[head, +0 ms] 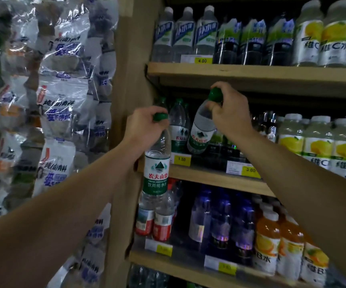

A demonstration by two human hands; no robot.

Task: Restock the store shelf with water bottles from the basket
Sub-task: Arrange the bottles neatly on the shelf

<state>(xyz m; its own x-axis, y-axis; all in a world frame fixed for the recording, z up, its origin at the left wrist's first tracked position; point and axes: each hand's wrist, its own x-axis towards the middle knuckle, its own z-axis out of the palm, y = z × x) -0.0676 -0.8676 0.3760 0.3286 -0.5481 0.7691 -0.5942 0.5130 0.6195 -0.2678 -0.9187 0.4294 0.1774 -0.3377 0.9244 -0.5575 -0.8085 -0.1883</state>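
Note:
My left hand (143, 129) grips the neck of a clear water bottle (157, 169) with a green cap and green-and-white label, which hangs upright in front of the shelf's left post. My right hand (229, 110) holds a second green-capped water bottle (202, 132) by its cap and neck, tilted with its base over the middle shelf (213, 175). Just behind it, matching green-capped bottles (178, 125) stand at the left end of that shelf. The basket is out of view.
The upper shelf (251, 74) carries clear, dark and yellow-labelled bottles. Yellow-labelled bottles (317, 142) fill the middle shelf's right side. Below stand red-labelled, blue and orange bottles (270, 233). Stacked plastic-wrapped packs (59, 96) rise on the left beside the wooden post (126, 59).

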